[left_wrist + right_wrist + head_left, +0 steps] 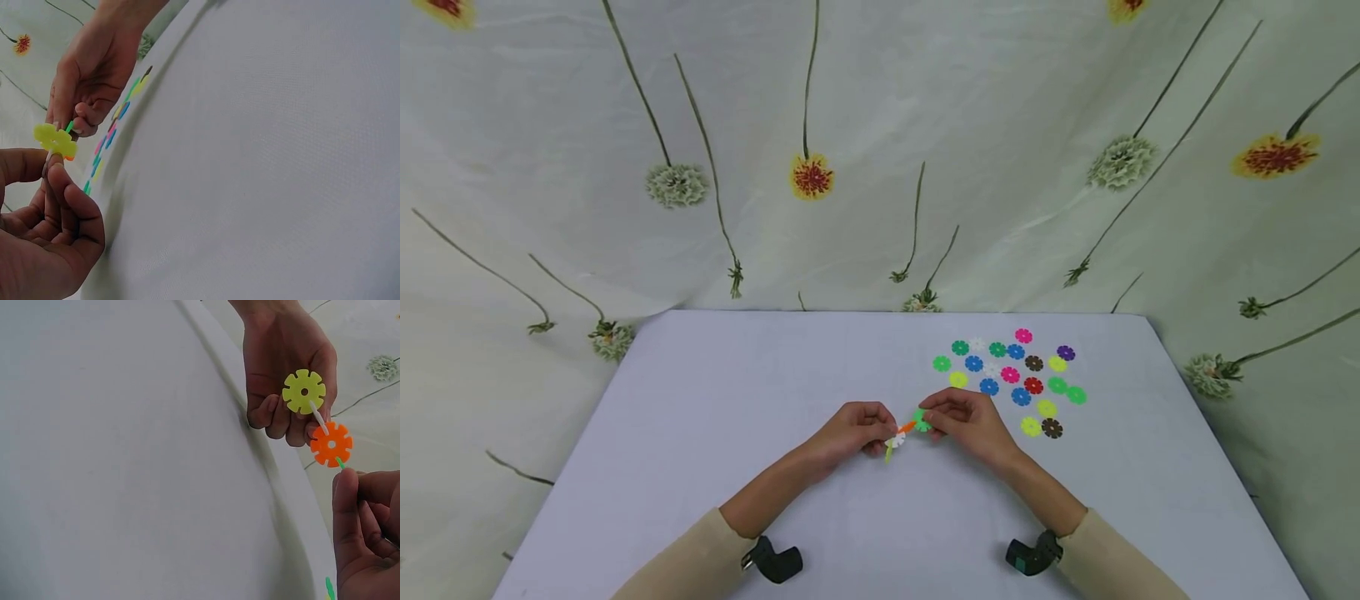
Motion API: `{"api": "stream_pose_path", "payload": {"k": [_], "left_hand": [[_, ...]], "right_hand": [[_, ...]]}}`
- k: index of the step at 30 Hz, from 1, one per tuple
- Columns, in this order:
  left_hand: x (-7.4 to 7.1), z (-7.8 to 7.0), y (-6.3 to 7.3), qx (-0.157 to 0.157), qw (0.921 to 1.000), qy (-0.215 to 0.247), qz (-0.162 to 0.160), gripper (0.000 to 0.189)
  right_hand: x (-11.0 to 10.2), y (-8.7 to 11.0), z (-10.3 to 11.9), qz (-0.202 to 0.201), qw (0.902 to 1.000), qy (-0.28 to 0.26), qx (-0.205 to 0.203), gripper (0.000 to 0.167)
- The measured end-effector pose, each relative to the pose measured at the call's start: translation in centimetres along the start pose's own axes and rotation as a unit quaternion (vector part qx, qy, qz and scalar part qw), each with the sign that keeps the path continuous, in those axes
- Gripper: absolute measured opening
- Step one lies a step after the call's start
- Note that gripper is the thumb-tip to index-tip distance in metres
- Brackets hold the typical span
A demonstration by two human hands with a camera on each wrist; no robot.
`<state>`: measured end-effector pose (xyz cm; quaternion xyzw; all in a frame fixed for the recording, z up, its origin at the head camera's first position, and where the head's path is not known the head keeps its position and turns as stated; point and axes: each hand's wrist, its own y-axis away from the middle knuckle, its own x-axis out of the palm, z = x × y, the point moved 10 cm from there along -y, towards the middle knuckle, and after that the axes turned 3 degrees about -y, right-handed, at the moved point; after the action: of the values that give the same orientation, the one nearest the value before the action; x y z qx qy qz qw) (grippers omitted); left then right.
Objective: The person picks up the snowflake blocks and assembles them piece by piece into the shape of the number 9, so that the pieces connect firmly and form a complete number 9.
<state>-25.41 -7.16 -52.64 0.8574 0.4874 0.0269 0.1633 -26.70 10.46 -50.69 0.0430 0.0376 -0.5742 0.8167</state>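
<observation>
Left hand [853,435] pinches the white disc [898,440], which bridges the yellow disc [294,394] and orange disc [321,447]. Right hand [972,423] pinches the green disc [922,421], its edge at an orange notch. All four sit between the hands, above the tabletop [700,383]. Judgement: hold green square to orange, align notches, press straight without twisting; bracing nearer orange should limit flex at the white joint.

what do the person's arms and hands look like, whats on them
Both the left hand and the right hand are gloveless. The left sleeve and right sleeve are plain beige, ending short of the wrists. By each cuff sits a chunky, angular black device: left device, right device. No cable shows on either.
</observation>
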Motion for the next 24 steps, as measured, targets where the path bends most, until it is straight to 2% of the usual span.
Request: {"api": "stream_pose_path", "payload": {"k": [6,14,18,24], "left_hand": [[0.1,-0.1,-0.1,0.004,0.9998,-0.017,-0.002,0.014],[0.5,-1.4,-0.5,0.037,0.9983,-0.045,0.003,0.015],[0.6,-1.2,-0.7,0.031,0.9982,-0.052,0.003,0.014],[0.3,-1.2,-0.9,0.028,0.9982,-0.053,-0.010,0.011]], "right_hand": [[-0.1,0.0,-0.2,-0.003,0.9999,0.000,0.014,0.022],[-0.4,-0.3,0.2,0.002,1.0000,0.002,-0.004,0.020],[-0.5,-0.2,0.2,0.006,1.0000,0.001,-0.006,0.021],[-0.8,-0.2,-0.1,0.005,0.9995,-0.027,0.013,0.029]]}}
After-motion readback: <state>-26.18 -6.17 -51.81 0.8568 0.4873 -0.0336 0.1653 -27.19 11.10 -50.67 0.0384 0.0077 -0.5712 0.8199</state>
